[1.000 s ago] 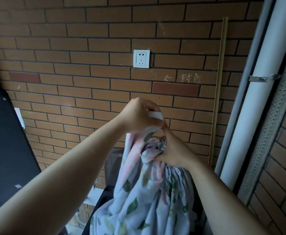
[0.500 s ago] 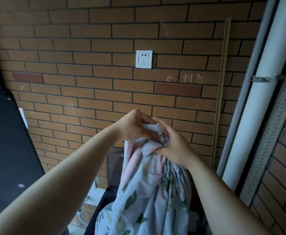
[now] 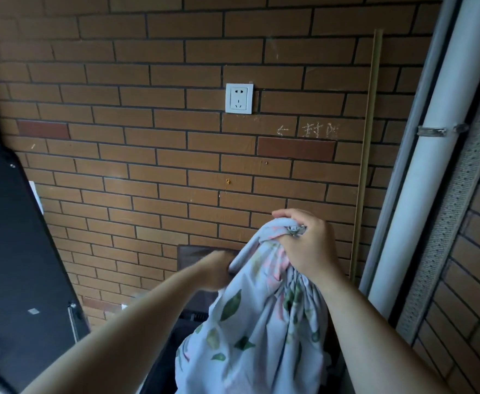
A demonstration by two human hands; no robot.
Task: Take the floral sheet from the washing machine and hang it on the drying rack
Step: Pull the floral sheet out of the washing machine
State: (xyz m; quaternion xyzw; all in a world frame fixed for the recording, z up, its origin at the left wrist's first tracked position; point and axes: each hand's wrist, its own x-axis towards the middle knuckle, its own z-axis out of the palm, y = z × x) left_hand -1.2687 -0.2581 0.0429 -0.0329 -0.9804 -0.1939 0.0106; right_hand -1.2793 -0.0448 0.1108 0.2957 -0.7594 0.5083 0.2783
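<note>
Weight dictates the hold: right hand [image 3: 308,248] clutches the floral sheet [image 3: 256,331] by its bunched top; left hand [image 3: 219,270], at the right hand's nine o'clock, is blurred, grip untellable.

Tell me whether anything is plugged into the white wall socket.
No, the white wall socket shows its bare slots, with no plug or cable in it.

A home laundry corner or balcony is suggested by the brick wall [image 3: 153,155], a wall socket [image 3: 239,98], and white drainpipes [image 3: 432,172] at the right.
</note>
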